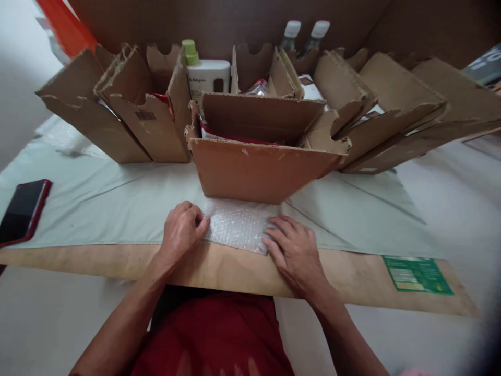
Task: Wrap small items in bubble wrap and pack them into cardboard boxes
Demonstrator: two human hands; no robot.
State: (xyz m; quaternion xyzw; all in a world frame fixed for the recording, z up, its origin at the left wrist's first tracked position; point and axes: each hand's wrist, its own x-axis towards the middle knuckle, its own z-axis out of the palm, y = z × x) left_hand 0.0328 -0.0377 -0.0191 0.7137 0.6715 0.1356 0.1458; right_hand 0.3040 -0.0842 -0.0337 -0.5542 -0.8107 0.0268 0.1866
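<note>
A sheet of bubble wrap lies on the pale green cloth, its front edge reaching the bare wood. At its left edge is my left hand, fingers curled in and thumb closed on the plastic. My right hand rests on the right edge with its fingers stretched out and slightly apart. Directly behind the bubble wrap stands an open cardboard box with something red and white inside, mostly hidden by the front wall.
More open cardboard boxes stand in a row behind. Among them are a white bottle with a green cap and two white-capped bottles. A phone lies left, a green printed card right, on the wooden table edge.
</note>
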